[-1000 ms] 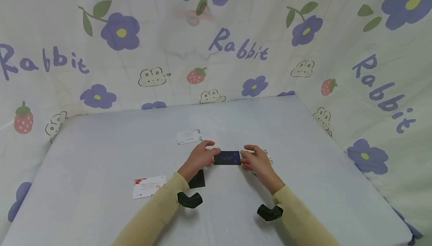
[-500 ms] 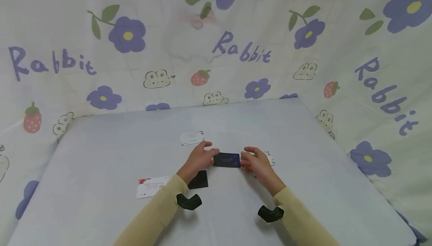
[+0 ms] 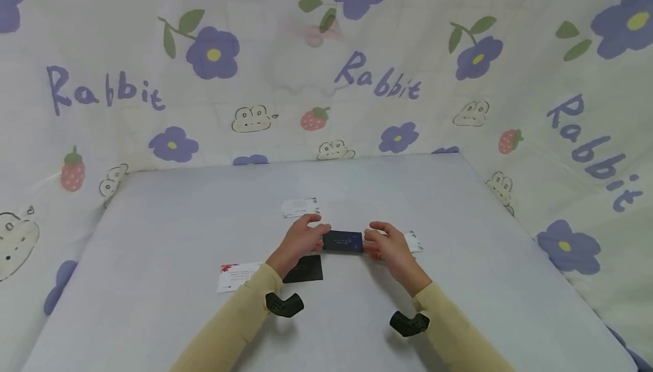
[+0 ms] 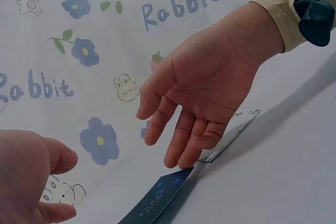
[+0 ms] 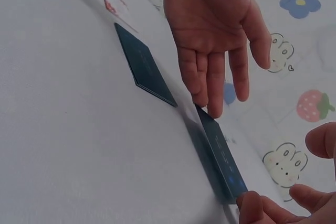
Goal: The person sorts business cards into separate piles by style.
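Note:
A dark navy card (image 3: 343, 241) with small lettering and blue spots lies between both hands, its edge casting a shadow on the cloth. My left hand (image 3: 301, 239) touches its left end with long, nearly straight fingers, as the right wrist view shows. At the opposite end, the fingertips of my right hand (image 3: 390, 250) meet the card (image 4: 160, 198). Both thumbs stand away from it. Partly under the left wrist is a black card (image 3: 306, 269), flat on the table. Behind the right hand a white card (image 3: 413, 241) with green leaf print is partly hidden.
A white card with red print (image 3: 237, 277) lies at the left, partly covered by the left sleeve. Another white card (image 3: 300, 206) rests farther back. The white-covered table (image 3: 168, 219) meets a patterned curtain (image 3: 285, 77) behind and at both sides.
The head view has turned left, so curtain and loose cards shift right in it. Both hands and the navy card keep nearly the same place in view; more of the black card shows.

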`<state>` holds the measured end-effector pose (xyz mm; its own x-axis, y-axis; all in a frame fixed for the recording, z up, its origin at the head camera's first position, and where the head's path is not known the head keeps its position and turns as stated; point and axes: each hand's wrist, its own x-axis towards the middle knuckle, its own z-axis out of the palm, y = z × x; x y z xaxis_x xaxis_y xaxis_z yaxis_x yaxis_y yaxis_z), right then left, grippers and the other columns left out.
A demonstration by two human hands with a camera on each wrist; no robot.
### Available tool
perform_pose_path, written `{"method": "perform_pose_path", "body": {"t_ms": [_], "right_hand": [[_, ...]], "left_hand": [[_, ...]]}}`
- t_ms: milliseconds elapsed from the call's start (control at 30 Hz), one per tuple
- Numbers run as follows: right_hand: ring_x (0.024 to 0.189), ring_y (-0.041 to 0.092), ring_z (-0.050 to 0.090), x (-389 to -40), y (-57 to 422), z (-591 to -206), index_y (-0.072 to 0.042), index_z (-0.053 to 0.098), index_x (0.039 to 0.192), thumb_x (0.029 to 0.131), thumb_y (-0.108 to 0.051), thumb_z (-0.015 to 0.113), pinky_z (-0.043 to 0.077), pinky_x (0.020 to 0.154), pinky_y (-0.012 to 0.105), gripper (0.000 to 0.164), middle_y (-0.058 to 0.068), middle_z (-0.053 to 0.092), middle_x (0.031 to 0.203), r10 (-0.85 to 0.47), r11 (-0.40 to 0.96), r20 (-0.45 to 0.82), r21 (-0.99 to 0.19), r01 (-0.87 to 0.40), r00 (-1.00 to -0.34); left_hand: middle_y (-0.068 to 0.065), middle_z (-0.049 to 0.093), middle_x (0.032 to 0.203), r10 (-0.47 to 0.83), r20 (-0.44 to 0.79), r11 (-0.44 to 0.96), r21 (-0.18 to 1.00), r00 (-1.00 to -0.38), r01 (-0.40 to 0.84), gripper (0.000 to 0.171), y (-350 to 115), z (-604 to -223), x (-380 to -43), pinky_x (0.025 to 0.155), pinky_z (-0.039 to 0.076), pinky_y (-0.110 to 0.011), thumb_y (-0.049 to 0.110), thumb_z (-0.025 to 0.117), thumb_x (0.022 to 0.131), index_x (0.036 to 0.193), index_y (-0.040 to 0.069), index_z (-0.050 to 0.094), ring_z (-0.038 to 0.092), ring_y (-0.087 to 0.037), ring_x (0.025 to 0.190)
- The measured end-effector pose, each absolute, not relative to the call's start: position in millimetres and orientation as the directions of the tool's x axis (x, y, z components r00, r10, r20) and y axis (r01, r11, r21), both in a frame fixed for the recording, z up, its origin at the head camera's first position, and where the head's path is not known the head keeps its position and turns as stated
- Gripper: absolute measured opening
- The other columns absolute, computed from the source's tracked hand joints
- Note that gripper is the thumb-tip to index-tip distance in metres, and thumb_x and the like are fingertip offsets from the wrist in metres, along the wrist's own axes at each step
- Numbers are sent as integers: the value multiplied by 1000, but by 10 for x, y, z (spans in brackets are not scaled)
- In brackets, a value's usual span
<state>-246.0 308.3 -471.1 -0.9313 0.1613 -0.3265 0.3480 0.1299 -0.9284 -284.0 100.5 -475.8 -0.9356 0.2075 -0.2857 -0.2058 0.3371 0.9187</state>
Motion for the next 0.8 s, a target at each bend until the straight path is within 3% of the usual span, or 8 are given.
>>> {"method": "perform_pose_path", "body": {"t_ms": [233,533,800], "right_hand": [[85,12,67,-2434,2958,-4743,-1,44,139,97,-22,54,50,68,22,48,25,56,132,136,111,-328,-933,343,-935],[112,25,61,-2447,2772,-4688,-3,37,142,102,-29,46,49,78,24,48,23,51,138,36,67,-374,-924,376,-927],[105,21,64,-2438,2567,-4672,-3,38,141,102,-27,46,50,75,24,46,25,51,138,12,54,-381,-923,381,-924]], "left_hand": [[-14,64,119,214,-263,326,927,-941,-185,55,850,-4751,-2775,83,56,-35,38,58,95,142,12,46,65,-19,85],[-13,64,122,170,-255,295,935,-952,-198,54,604,-4712,-2734,82,56,-32,37,58,95,141,12,47,66,-19,86],[-11,63,121,123,-273,284,931,-954,-230,52,402,-4741,-2667,82,56,-31,38,59,94,139,14,48,65,-17,84]]}}
